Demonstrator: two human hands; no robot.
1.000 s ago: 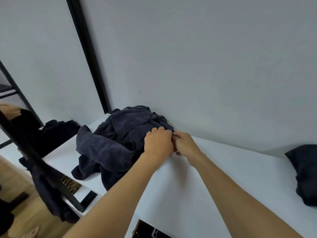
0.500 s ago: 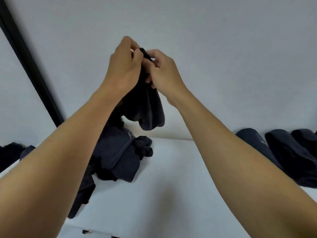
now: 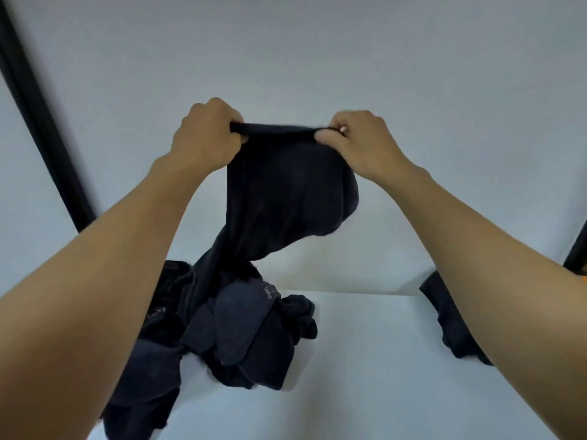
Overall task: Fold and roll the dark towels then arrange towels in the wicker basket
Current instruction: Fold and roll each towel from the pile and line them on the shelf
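Dark towel [image 3: 286, 198], limp, perhaps navy

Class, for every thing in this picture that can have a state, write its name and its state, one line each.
towel pile: crumpled, unfolded, lying on the table.
held towel: lifted, hanging, lower end meeting the towel pile.
left hand: raised, gripping the held towel's top edge.
right hand: raised, pinching that same edge.
towel at right: on the table, only partly in view.

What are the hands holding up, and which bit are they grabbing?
A dark towel, by its top edge: the left hand grips one end, the right hand pinches the other. Its lower part hangs onto the towel pile.
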